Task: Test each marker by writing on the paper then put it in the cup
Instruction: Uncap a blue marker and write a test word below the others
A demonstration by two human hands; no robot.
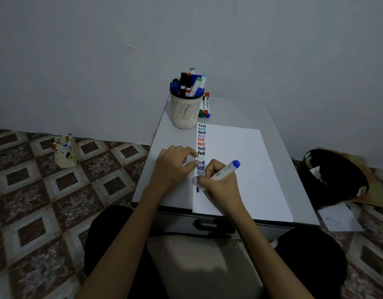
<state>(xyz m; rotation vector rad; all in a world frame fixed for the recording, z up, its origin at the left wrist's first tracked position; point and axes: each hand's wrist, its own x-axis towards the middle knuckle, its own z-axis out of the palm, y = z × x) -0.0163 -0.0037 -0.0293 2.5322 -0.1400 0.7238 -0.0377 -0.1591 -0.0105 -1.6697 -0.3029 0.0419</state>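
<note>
My right hand (218,182) grips a white marker with a blue end (226,169), its tip down on the left edge of the white paper (246,169). A column of coloured "test" words (201,143) runs down that edge. My left hand (175,167) rests flat beside the paper's left edge, fingers spread, thumb and forefinger touching the sheet. A cream slotted cup (185,111) stands at the table's far end, filled with several markers (189,83). A few loose markers (205,105) lie just right of the cup.
The small grey table (294,160) stands against a plain wall. On the tiled floor to the left sits a cream box of markers (65,149). A black bag (335,175) and a sheet of paper (339,219) lie on the floor to the right.
</note>
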